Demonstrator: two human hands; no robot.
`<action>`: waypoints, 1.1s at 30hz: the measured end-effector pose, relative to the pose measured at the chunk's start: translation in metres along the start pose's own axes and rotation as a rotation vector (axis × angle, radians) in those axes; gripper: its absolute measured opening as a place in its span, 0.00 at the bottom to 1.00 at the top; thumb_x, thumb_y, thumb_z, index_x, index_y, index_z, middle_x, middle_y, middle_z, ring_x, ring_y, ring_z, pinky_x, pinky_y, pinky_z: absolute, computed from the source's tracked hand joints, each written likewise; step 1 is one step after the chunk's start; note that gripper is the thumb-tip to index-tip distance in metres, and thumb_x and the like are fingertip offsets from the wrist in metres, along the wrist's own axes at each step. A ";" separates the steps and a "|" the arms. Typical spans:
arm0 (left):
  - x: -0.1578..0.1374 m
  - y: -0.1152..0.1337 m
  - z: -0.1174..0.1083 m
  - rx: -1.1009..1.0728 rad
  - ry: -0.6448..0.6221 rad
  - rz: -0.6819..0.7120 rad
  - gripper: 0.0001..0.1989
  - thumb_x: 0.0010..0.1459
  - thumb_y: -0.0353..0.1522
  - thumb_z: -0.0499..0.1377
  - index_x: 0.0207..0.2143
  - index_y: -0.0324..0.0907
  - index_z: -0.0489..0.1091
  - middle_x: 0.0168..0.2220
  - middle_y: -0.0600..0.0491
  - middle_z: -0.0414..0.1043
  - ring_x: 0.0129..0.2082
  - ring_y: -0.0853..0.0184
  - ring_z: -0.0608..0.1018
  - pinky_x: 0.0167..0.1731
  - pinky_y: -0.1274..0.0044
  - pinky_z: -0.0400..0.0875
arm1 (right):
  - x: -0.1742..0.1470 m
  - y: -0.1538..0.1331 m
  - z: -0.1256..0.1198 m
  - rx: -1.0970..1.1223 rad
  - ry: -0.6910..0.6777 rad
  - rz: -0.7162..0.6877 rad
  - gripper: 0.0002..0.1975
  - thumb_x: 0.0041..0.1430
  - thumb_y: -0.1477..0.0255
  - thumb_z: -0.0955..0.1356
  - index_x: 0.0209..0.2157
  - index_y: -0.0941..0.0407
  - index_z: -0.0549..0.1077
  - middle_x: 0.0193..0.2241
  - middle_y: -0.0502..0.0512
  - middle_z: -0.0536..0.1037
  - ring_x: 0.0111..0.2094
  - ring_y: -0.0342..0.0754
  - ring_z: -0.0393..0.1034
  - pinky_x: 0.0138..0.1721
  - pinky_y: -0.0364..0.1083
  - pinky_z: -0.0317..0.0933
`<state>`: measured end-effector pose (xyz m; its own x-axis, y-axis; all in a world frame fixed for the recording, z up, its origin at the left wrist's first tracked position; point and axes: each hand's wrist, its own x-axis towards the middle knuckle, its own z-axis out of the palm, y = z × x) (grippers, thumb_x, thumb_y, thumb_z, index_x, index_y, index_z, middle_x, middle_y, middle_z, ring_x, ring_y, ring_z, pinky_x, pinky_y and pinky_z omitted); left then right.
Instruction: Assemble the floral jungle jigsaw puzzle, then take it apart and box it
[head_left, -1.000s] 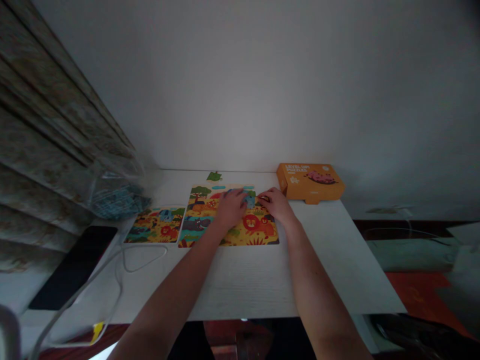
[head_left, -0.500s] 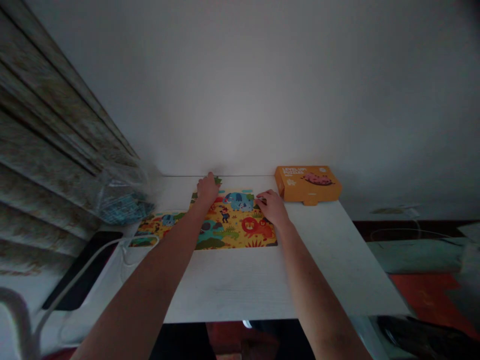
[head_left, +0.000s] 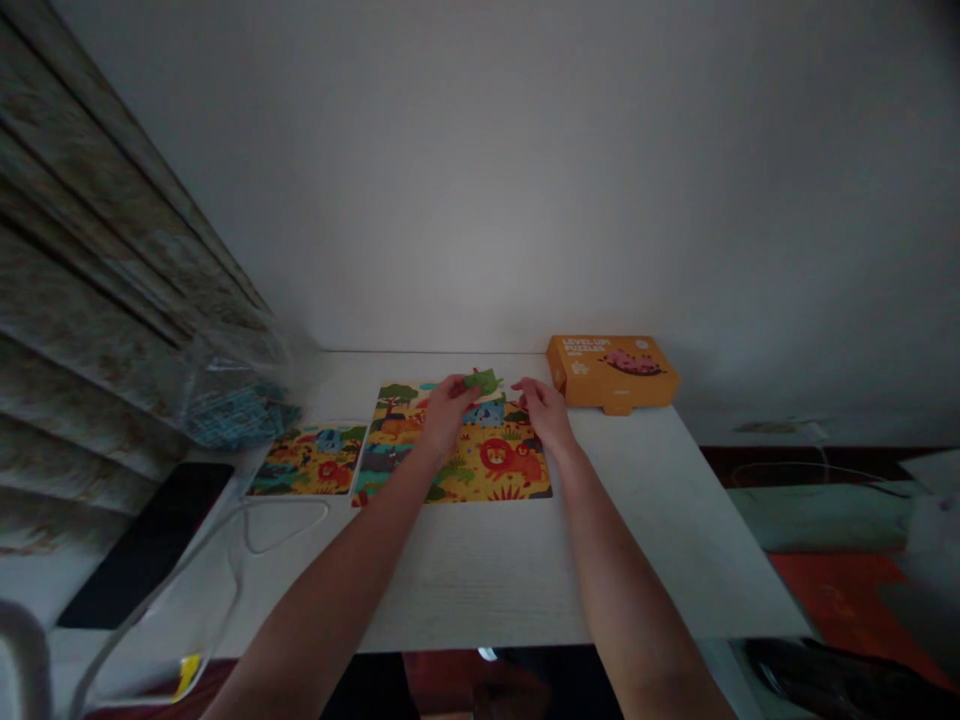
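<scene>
My left hand (head_left: 448,400) pinches a green puzzle piece (head_left: 482,381) above the upper edge of a colourful jigsaw puzzle (head_left: 465,475) with safari animals. The piece is tilted up off the puzzle. At the puzzle's upper right corner is my right hand (head_left: 541,405), its fingers bent and a little apart, pointing towards the green piece. I see nothing between them. My left hand and forearm cover part of the puzzle's middle. Left of it lies a smaller picture card (head_left: 311,462) with the same animal scene.
An orange puzzle box (head_left: 619,372) stands at the table's back right. A clear plastic bag of blue pieces (head_left: 240,412) sits at the back left. A black flat device (head_left: 150,545) and a white cable (head_left: 238,560) lie at the left. The wall closes off the back.
My left hand has moved right with the green piece, from the puzzle's upper left part towards my right hand. The right hand has stayed near the upper right corner.
</scene>
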<state>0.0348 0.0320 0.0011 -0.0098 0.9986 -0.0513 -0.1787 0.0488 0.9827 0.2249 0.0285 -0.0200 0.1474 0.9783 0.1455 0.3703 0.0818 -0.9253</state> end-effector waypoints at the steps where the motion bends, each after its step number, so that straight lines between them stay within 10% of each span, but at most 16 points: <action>1: -0.010 -0.005 0.002 -0.047 -0.004 -0.026 0.13 0.48 0.38 0.68 0.35 0.42 0.73 0.36 0.52 0.78 0.36 0.66 0.79 0.41 0.73 0.74 | -0.001 -0.001 0.000 0.073 -0.011 0.029 0.36 0.62 0.39 0.58 0.34 0.55 0.80 0.23 0.51 0.74 0.27 0.48 0.70 0.31 0.45 0.62; 9: -0.042 -0.021 0.010 -0.067 0.091 0.059 0.16 0.50 0.41 0.69 0.36 0.44 0.68 0.36 0.53 0.78 0.38 0.65 0.80 0.45 0.71 0.74 | -0.008 -0.022 0.001 0.419 -0.397 0.173 0.25 0.38 0.49 0.79 0.29 0.54 0.77 0.26 0.48 0.78 0.28 0.46 0.69 0.32 0.44 0.63; 18: -0.042 -0.024 0.013 -0.020 0.014 0.034 0.12 0.54 0.37 0.66 0.34 0.44 0.66 0.34 0.55 0.74 0.35 0.67 0.78 0.42 0.72 0.74 | -0.009 -0.020 0.001 0.515 -0.505 0.247 0.21 0.41 0.57 0.80 0.33 0.54 0.78 0.27 0.49 0.79 0.29 0.48 0.74 0.34 0.45 0.66; 25: -0.046 -0.012 0.002 0.861 -0.113 0.298 0.17 0.62 0.31 0.59 0.54 0.43 0.70 0.60 0.43 0.70 0.63 0.56 0.70 0.67 0.59 0.58 | 0.014 0.018 0.000 0.191 0.101 0.046 0.24 0.54 0.50 0.71 0.44 0.54 0.76 0.35 0.54 0.80 0.33 0.49 0.74 0.34 0.47 0.69; 33: -0.057 -0.012 0.002 1.295 -0.320 0.321 0.24 0.67 0.40 0.57 0.63 0.47 0.67 0.69 0.43 0.62 0.71 0.51 0.61 0.71 0.48 0.38 | 0.020 0.037 -0.005 -0.004 0.177 -0.028 0.25 0.61 0.56 0.66 0.55 0.55 0.74 0.47 0.62 0.79 0.37 0.51 0.75 0.40 0.51 0.71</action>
<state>0.0391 -0.0255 -0.0077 0.3812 0.9213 0.0772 0.8280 -0.3773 0.4149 0.2464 0.0506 -0.0496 0.2956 0.9270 0.2310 0.3806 0.1076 -0.9185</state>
